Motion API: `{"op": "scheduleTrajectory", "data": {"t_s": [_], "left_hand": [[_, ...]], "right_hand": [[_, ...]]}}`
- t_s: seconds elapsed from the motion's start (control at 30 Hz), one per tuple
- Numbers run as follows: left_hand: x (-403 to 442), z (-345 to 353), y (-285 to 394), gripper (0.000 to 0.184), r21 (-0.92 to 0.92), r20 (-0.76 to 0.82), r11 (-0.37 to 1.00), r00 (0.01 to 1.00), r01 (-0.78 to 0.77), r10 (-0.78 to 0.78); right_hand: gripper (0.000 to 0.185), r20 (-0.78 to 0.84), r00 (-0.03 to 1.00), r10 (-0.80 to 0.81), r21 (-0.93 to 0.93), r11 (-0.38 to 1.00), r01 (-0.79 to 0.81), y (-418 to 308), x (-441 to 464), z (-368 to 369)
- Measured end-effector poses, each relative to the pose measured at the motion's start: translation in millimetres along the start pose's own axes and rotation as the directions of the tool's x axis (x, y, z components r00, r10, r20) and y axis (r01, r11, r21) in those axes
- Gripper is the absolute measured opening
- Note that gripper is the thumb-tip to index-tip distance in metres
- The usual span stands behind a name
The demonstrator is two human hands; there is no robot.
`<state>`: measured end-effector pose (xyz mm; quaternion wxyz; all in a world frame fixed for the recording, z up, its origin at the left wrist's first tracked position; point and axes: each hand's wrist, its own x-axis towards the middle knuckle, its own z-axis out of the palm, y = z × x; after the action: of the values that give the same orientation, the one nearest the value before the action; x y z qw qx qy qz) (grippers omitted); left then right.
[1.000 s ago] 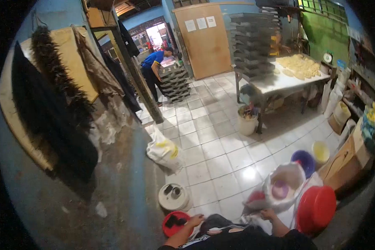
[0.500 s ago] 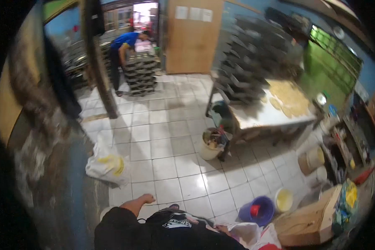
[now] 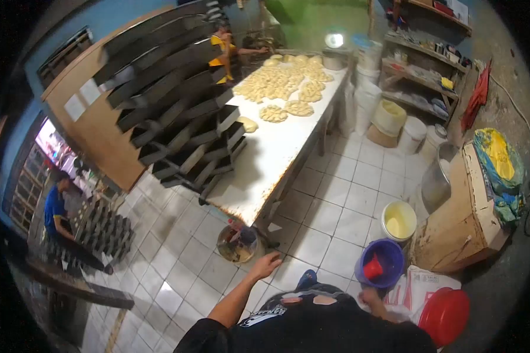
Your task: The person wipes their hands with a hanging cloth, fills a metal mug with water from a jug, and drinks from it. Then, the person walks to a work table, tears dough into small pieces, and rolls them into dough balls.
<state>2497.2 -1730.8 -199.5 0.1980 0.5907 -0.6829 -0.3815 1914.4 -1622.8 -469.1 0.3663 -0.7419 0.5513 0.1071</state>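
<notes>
My left hand (image 3: 265, 266) is held out over the floor with its fingers loosely stretched and nothing in them. It is closest to a bucket of mixed scraps (image 3: 237, 246) under the table's near corner. Low beside my body, my right hand (image 3: 371, 299) is blurred, so its fingers are unclear. Near it stand a purple bucket (image 3: 364, 266) with a red scoop (image 3: 373, 269) inside, a white printed sack (image 3: 421, 287) and a red basin (image 3: 444, 317). Ahead is a white-topped table (image 3: 250, 191) bearing many pieces of pale dough (image 3: 271, 85).
Dark baking tins (image 3: 171, 97) are stacked high at the table's left. A person in blue (image 3: 54, 206) bends at another tin stack (image 3: 103, 232); someone in yellow (image 3: 221, 50) is behind the table. A yellow-lined bucket (image 3: 398, 221), wooden box (image 3: 447, 217) and shelves (image 3: 421, 73) line the right.
My view has swung right, bringing the table, dough and shelves nearer the middle. The person in blue now appears at the far left. My left hand has stayed empty.
</notes>
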Motion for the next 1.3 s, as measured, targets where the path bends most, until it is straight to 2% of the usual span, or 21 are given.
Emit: {"op": "scheduleTrajectory", "data": {"t_s": [0.03,0.07,0.13,0.17,0.23,0.27,0.37,0.4,0.43,0.57,0.63,0.67,0.7,0.77,0.83,0.9,1.0,1.07,1.1,1.17,1.3], "left_hand": [[35.1,-10.9,19.7,0.048,0.001,0.023,0.999,0.998,-0.052,0.052],[68.4,-25.3,33.5,0.048,0.054,0.002,0.994,0.996,-0.093,0.093],[137.9,-54.6,63.7,0.048,0.051,-0.055,0.992,0.991,-0.115,0.118],[169.8,-70.7,73.6,0.049,0.003,-0.087,0.995,0.992,-0.095,0.095],[233.3,-97.1,75.8,0.052,-0.025,-0.169,0.995,0.982,-0.095,0.090],[269.4,-105.0,63.7,0.052,-0.038,-0.215,0.994,0.972,-0.107,0.096],[367.4,-136.5,57.6,0.052,-0.088,-0.291,0.996,0.957,-0.033,0.006],[403.1,-142.5,49.4,0.050,0.040,-0.350,0.997,0.934,-0.063,0.073],[438.6,-147.7,40.9,0.050,0.028,-0.366,0.998,0.928,-0.061,0.067],[590.6,-162.5,12.8,0.052,0.041,-0.408,0.999,0.912,-0.010,0.026],[638.8,-165.2,2.4,0.052,0.049,-0.408,0.999,0.913,0.006,0.015],[667.2,-160.0,-13.7,0.049,0.071,-0.389,0.997,0.920,-0.013,0.040],[686.1,-154.9,-22.0,0.048,0.069,-0.385,0.997,0.922,-0.020,0.045],[699.3,-184.1,26.1,0.046,0.055,-0.235,0.977,0.954,0.205,-0.187],[718.3,-181.4,17.7,0.044,0.071,-0.316,0.978,0.934,0.197,-0.165],[729.5,-174.3,15.9,0.042,-0.025,-0.440,0.988,0.886,0.154,-0.149],[732.0,-174.8,46.5,0.041,-0.163,-0.457,0.937,0.818,0.308,-0.348],[736.6,-156.8,60.2,0.042,-0.378,-0.491,0.861,0.714,0.341,-0.498],[741.4,-146.8,62.2,0.042,-0.444,-0.488,0.828,0.682,0.342,-0.544],[759.6,-137.3,82.0,0.041,-0.617,-0.439,0.723,0.626,0.312,-0.645],[809.8,-122.7,107.5,0.045,-0.793,-0.315,0.547,0.588,0.268,-0.745]], "right_hand": [[0.027,-0.120,0.981,-0.150,-0.376,0.922,0.095,-27.2,27.0,-51.6],[0.028,-0.163,0.986,0.016,-0.155,0.987,-0.042,-50.2,53.8,-109.1],[0.029,-0.366,0.897,0.249,0.282,0.948,-0.148,-70.7,130.7,-202.4],[0.031,-0.415,0.887,0.201,0.393,0.919,-0.024,-109.8,147.0,-272.3],[0.023,-0.387,0.893,0.229,0.552,0.834,0.025,-161.2,203.2,-370.6],[0.019,-0.465,0.882,0.072,0.528,0.823,0.211,-167.8,238.4,-405.6],[0.020,-0.446,0.892,0.081,0.569,0.794,0.212,-228.1,302.1,-507.2],[0.018,-0.450,0.893,0.008,0.572,0.771,0.281,-233.1,329.5,-532.2],[0.017,-0.455,0.888,-0.065,0.574,0.741,0.348,-237.9,360.1,-556.1],[0.017,-0.415,0.897,-0.151,0.413,0.847,0.334,-233.8,452.4,-636.4],[0.019,-0.388,0.861,-0.328,0.320,0.828,0.460,-239.3,487.6,-676.4],[0.020,-0.413,0.832,-0.372,0.207,0.851,0.483,-247.2,502.8,-702.4],[0.020,-0.397,0.834,-0.384,0.227,0.839,0.495,-255.3,526.5,-727.3],[0.019,-0.404,0.793,-0.457,0.158,0.818,0.552,-266.4,582.9,-770.4],[0.021,-0.442,0.699,-0.563,0.059,0.759,0.649,-286.5,656.0,-811.0],[0.027,-0.258,0.821,-0.509,0.009,0.849,0.528,-325.1,720.3,-854.5],[0.028,-0.201,0.727,-0.657,0.096,0.725,0.682,-362.5,815.6,-874.2],[0.028,-0.163,0.547,-0.821,-0.077,0.563,0.823,-377.6,865.3,-871.0],[0.028,-0.140,0.545,-0.827,-0.040,0.554,0.831,-386.3,883.7,-869.1],[0.029,0.133,0.581,-0.803,-0.134,0.566,0.813,-390.7,899.2,-873.0],[0.017,0.123,0.446,-0.886,-0.183,0.422,0.888,-368.1,921.0,-852.9]]}}
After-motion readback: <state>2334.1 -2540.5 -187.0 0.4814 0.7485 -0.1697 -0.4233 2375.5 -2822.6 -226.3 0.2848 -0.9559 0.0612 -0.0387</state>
